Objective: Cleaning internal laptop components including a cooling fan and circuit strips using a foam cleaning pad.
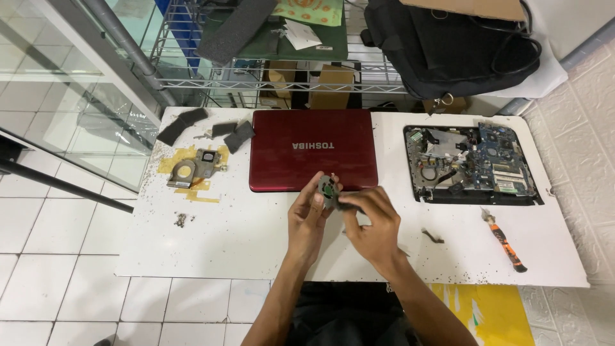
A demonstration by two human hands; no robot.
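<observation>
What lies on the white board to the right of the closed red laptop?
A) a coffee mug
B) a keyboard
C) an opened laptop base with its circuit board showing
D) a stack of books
C: an opened laptop base with bare blue circuit board lies right of the red laptop.

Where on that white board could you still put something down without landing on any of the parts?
The white board is bare along its near edge left of the left hand, below the small screws. Another free patch lies between the right hand and the orange-handled tool, apart from a small dark bit. The far edge is crowded: heatsink, red laptop, opened laptop base.
</observation>
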